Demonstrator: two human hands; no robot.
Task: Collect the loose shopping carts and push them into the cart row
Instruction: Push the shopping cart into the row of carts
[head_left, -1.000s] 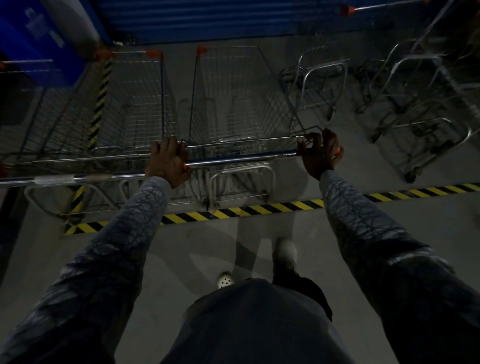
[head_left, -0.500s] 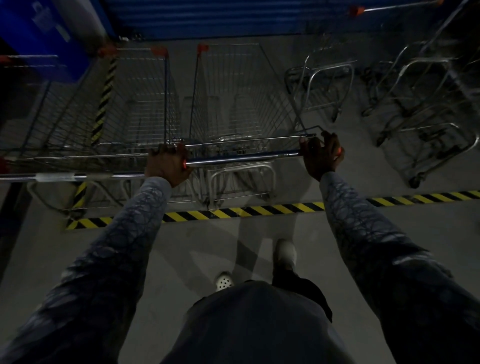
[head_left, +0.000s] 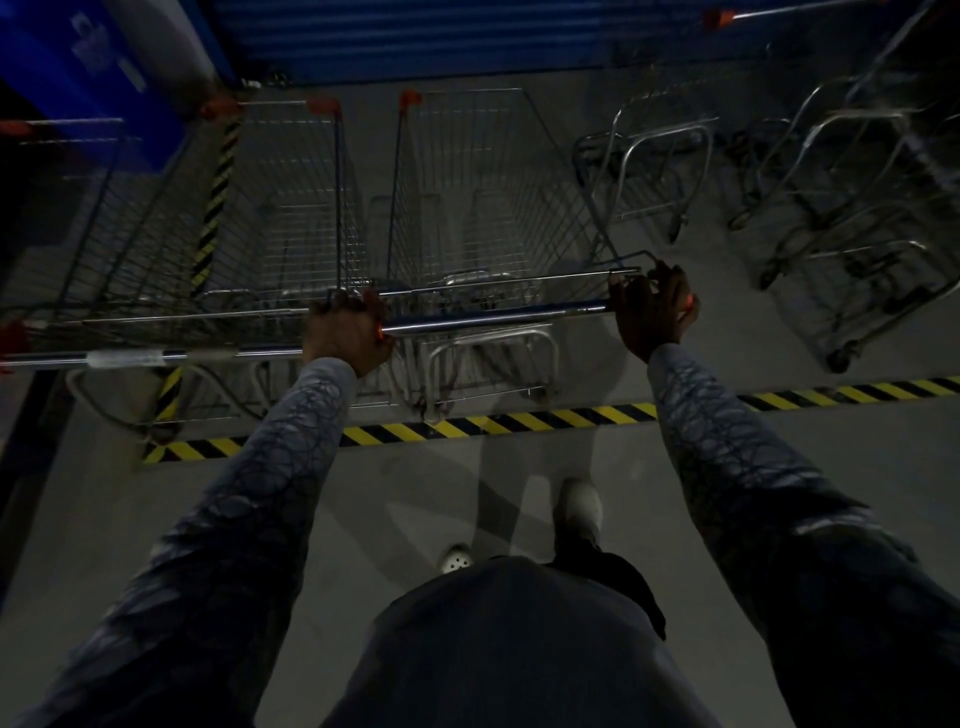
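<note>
Left hand (head_left: 347, 332) and right hand (head_left: 652, 306) both curled round cart handle (head_left: 493, 318), at opposite ends; wide grip likely steers cart (head_left: 483, 208) straight beside neighbouring cart (head_left: 280, 208)

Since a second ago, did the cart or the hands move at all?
Almost nothing moved. The left hand and right hand still grip the ends of the handle. The cart stays beside the other cart, just past the striped floor line. Only the view drifted slightly.
</note>
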